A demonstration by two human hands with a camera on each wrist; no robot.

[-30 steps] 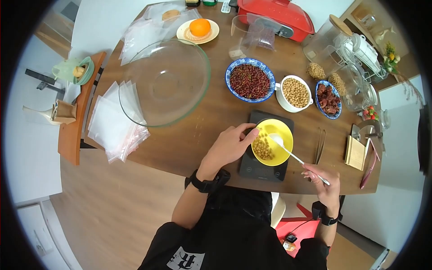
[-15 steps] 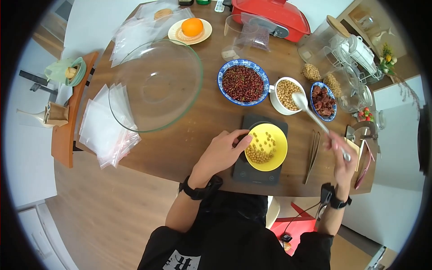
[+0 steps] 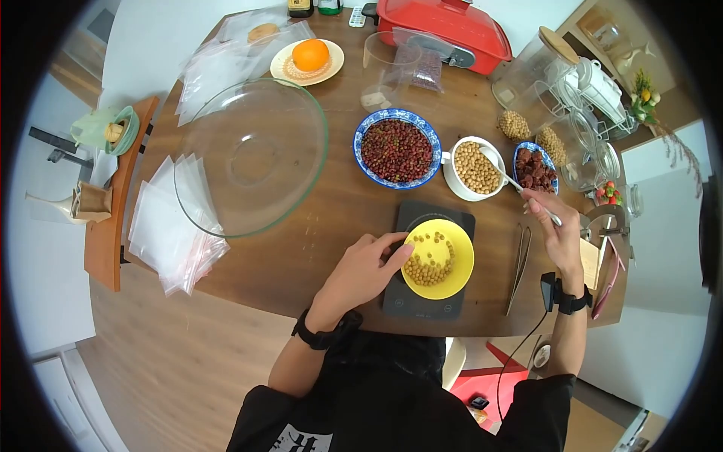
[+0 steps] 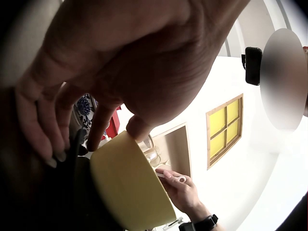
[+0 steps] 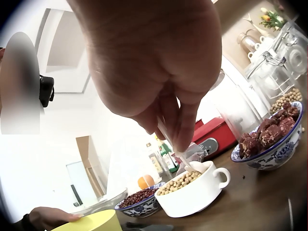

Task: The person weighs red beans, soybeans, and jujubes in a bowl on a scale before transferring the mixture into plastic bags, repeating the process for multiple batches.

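Note:
My left hand [image 3: 355, 275] holds the left edge of a yellow bowl [image 3: 462, 273] with thumb and index finger; the left wrist view has its other fingers extended lower beside the bowl. Soybeans [image 3: 431, 273] lie inside it, and it stands on a black kitchen scale [image 3: 418, 307]. In my right hand [image 3: 557, 232] a white spoon [image 3: 514, 182] is gripped by the handle. The spoon's head dips among the soybeans in a white handled cup [image 5: 190, 204], partly hidden by them.
Left of the cup is a blue-patterned bowl [image 3: 360, 172] of dark red beans; right, a smaller patterned bowl [image 3: 554, 186] of dried reddish pieces. Tweezers [image 3: 520, 267] lie right of the scale. A large glass bowl [image 3: 326, 143] and plastic bags [image 3: 162, 226] occupy the left side.
The right hand has carried the spoon from the yellow bowl up and right to the white cup, where its head now sits in the soybeans. My left hand stays at the yellow bowl's edge.

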